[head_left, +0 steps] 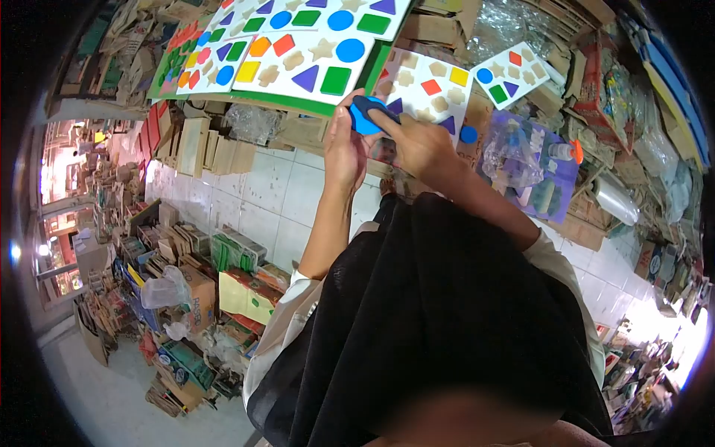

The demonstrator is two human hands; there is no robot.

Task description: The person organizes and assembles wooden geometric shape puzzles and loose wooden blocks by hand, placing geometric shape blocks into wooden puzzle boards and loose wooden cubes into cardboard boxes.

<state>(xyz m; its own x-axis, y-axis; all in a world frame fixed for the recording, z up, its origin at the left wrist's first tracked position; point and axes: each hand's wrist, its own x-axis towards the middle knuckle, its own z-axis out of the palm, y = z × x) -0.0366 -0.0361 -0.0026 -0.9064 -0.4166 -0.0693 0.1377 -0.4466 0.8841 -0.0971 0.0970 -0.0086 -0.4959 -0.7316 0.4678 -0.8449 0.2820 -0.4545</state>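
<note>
My left hand (345, 149) is closed around the edge of a blue disc (363, 123), holding it up in front of the table. My right hand (423, 143) presses a dark folded piece (370, 106), perhaps cloth, onto the disc's face with its fingers. Just beyond my hands lies a white puzzle board (304, 63) with coloured shapes set in it, several in place and other recesses showing bare wood. To the right, a second board (424, 89) holds fewer shapes. Near its lower corner rests another blue disc (468, 134).
A smaller shape board (514, 74) lies at the back right. Clear plastic wrap (514, 160) and a white bottle with an orange cap (566, 152) sit on a purple sheet (547, 195). Stacked wood pieces (195, 145) stand left. Boxes and clutter (201, 290) crowd the floor.
</note>
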